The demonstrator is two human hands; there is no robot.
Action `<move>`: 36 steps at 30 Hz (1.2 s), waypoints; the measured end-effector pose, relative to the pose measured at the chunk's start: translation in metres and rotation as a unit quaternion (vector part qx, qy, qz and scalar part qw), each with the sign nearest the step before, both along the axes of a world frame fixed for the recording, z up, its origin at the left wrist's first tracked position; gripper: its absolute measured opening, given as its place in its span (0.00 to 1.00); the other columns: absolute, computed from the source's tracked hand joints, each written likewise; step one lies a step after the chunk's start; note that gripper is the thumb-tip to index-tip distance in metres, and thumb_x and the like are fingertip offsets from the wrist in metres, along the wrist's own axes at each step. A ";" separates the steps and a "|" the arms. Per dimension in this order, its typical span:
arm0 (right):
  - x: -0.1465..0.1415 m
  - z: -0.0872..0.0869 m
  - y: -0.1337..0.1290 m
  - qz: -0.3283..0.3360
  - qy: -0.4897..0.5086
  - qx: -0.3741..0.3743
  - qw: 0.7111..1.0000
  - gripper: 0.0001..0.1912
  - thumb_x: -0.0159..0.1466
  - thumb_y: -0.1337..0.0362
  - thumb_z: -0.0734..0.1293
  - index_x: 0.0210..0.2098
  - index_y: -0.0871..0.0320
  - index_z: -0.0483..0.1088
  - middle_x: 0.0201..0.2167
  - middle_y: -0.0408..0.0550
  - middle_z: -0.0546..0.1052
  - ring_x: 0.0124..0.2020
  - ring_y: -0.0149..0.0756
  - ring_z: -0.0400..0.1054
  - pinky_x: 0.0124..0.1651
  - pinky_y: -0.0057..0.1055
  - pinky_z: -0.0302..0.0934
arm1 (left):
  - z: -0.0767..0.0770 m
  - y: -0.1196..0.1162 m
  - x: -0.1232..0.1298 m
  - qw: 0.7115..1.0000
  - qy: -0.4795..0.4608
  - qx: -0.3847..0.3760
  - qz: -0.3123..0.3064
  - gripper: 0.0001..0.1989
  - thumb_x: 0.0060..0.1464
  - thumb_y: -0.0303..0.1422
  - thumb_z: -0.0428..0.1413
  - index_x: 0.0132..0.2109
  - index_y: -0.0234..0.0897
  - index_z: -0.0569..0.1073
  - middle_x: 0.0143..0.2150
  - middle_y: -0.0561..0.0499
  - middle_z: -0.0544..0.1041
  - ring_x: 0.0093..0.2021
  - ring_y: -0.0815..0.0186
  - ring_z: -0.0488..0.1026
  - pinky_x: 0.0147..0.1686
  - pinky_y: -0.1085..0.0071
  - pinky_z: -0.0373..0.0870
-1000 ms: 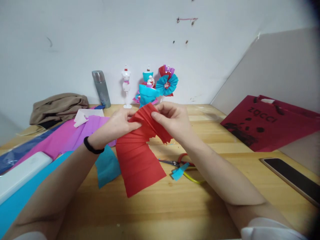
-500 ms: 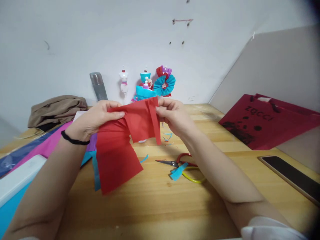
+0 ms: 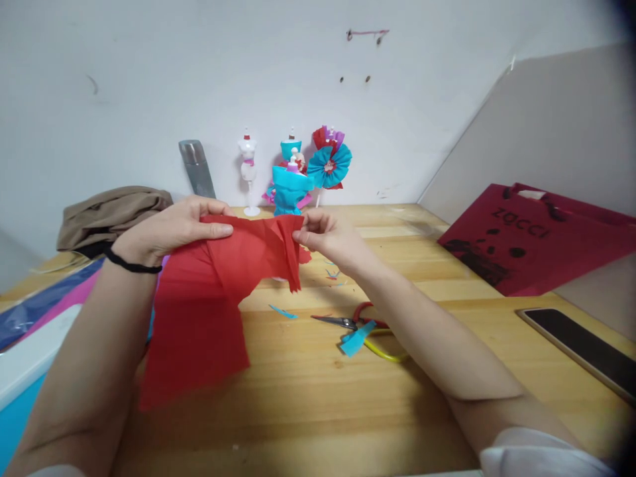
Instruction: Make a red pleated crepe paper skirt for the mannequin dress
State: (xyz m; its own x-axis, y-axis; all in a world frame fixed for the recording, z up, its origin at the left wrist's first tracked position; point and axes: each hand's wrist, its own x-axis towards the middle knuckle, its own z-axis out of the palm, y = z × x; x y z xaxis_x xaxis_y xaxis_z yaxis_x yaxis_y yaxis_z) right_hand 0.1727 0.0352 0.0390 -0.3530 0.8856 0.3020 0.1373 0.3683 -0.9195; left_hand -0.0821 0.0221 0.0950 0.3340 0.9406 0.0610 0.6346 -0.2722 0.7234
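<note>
Holding a wide red sheet (image 3: 199, 318) up above the bench (image 3: 308, 411), between both hands, left of the middle. Gripping its upper edge with the left hand (image 3: 183, 228), closed, thumb laid flat along the near face and fingers behind. Pinching the bunched, pleated end with the right hand (image 3: 332, 242), closed between thumb and fingertips. Drooping from the left hand toward the near edge of the bench in a broad panel, blurred at its lowest corner. Wearing a black band (image 3: 133, 264) on the left wrist.

Lying mid-bench, just below the right forearm and partly hidden by it: scissors (image 3: 342, 322) with red and yellow handles, pointing toward the left edge, with a blue scrap (image 3: 358, 339) across them. Scattered nearby: a thin blue strip (image 3: 283, 311) and small cuttings (image 3: 332, 275).

Standing along the far edge, left to right: a grey flask (image 3: 197, 169), tilted; a white dress form (image 3: 248, 165); blue-wrapped forms (image 3: 291, 189); a blue rosette (image 3: 329, 167). Heaped toward the far left corner: a brown cloth (image 3: 114, 215). Spread along the left edge: a magenta sheet (image 3: 62, 305), a white slab (image 3: 40, 351) and a blue sheet (image 3: 22, 417). Placed by the right edge: a dark red bag (image 3: 531, 245), slanted, and nearer, a phone (image 3: 581, 351), lying flat.
</note>
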 end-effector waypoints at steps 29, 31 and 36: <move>-0.009 -0.005 -0.006 0.105 0.022 -0.085 0.991 0.07 0.55 0.67 0.68 0.34 0.58 0.68 0.18 0.37 0.72 0.16 0.26 0.67 0.17 0.20 0.56 | -0.019 -0.001 0.035 0.986 -0.055 -0.072 -0.137 0.09 0.52 0.36 0.61 0.30 0.33 0.75 0.19 0.52 0.75 0.20 0.70 0.72 0.24 0.76 0.69; -0.011 -0.004 -0.009 0.060 0.031 -0.047 0.997 0.10 0.56 0.65 0.68 0.38 0.57 0.66 0.25 0.39 0.74 0.19 0.28 0.70 0.18 0.22 0.58 | -0.019 -0.003 0.039 0.990 -0.068 -0.043 -0.115 0.10 0.52 0.35 0.60 0.27 0.34 0.74 0.17 0.53 0.73 0.19 0.70 0.70 0.21 0.77 0.66; -0.012 -0.001 -0.022 -0.042 -0.023 0.099 0.994 0.13 0.57 0.56 0.70 0.33 0.56 0.65 0.29 0.44 0.74 0.27 0.33 0.71 0.28 0.30 0.65 | -0.018 -0.010 0.047 0.995 -0.080 0.020 -0.059 0.08 0.52 0.32 0.58 0.27 0.33 0.74 0.16 0.55 0.71 0.18 0.72 0.67 0.19 0.78 0.63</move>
